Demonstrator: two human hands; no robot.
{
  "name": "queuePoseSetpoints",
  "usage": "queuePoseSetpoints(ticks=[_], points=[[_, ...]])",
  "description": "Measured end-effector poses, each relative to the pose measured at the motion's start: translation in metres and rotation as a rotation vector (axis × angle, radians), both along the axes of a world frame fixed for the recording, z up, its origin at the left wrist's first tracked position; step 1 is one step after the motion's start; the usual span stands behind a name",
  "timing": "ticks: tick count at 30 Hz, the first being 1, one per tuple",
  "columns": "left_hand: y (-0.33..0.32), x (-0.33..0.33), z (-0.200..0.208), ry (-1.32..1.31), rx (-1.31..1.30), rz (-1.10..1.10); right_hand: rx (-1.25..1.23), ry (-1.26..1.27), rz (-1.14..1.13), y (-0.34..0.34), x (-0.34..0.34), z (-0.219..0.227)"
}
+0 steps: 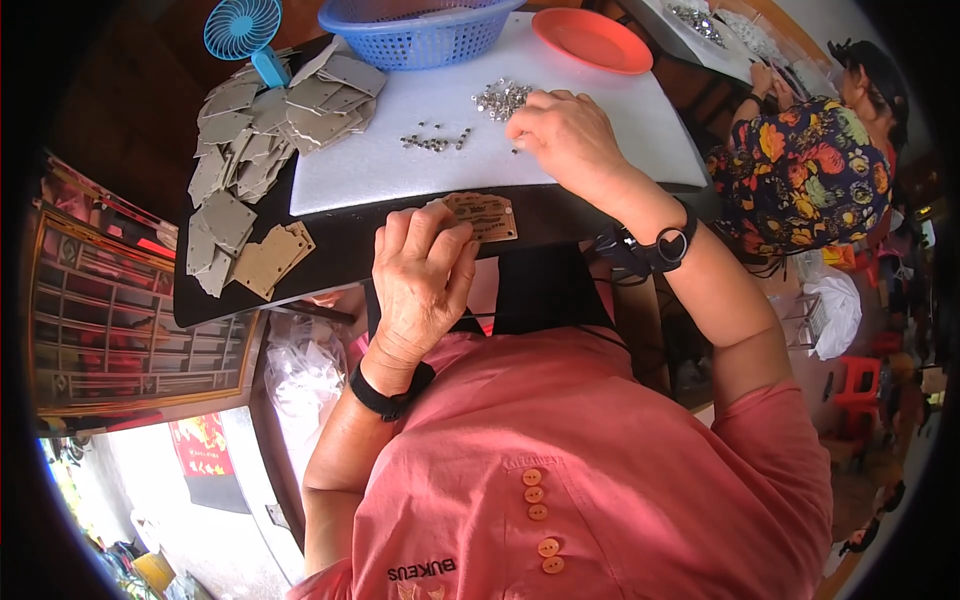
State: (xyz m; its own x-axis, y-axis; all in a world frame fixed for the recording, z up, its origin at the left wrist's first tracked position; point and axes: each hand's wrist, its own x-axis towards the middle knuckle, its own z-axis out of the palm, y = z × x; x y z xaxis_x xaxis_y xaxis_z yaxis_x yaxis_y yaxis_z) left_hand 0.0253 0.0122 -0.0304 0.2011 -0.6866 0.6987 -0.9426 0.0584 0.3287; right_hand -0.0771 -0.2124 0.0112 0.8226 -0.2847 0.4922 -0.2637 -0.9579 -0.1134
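Brown flat plate with dark printing: lies at the near edge of the black worktop, its long axis running roughly left to right, its left end hidden by fingers.
Left hand: nearest the plate; its fingers are bent together and clamped over that left end.
Right hand: above the white foam sheet, farther from the person than the plate and to its right, so the plate lies nearer the body and leftward from this grip.
Right fingertips: bent down close together, near a loose dark bit on the foam; whether they pinch anything cannot be told.
Silver pile of tiny metal pieces: just beyond and left of those fingertips.
Small dark-silver metal pieces: scattered farther left on the foam.
Grey-brown stack of flat, holed plates: heaped left of the foam.
Far side: blue plastic basket, round orange-red dish, blue handheld fan.
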Motion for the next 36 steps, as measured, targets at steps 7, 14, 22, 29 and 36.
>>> queuePoseSetpoints(ticks=[7, 14, 22, 29, 36], points=[[0.0, 0.0, 0.001, -0.005, 0.005, 0.003, -0.023, 0.046, 0.086, 0.006, -0.011, -0.004], [0.001, 0.001, 0.0, 0.003, 0.002, -0.005, -0.084, -0.012, 0.176, 0.002, -0.028, -0.006], [0.001, -0.001, 0.001, -0.002, -0.007, 0.004, -0.049, -0.096, 0.111, 0.006, -0.03, -0.005], [0.001, -0.002, 0.004, 0.053, -0.013, -0.015, -0.094, 0.051, 0.059, 0.013, -0.024, 0.0], [0.001, -0.01, 0.002, 0.069, -0.018, -0.017, -0.187, 0.172, 0.033, 0.022, -0.029, 0.009]])
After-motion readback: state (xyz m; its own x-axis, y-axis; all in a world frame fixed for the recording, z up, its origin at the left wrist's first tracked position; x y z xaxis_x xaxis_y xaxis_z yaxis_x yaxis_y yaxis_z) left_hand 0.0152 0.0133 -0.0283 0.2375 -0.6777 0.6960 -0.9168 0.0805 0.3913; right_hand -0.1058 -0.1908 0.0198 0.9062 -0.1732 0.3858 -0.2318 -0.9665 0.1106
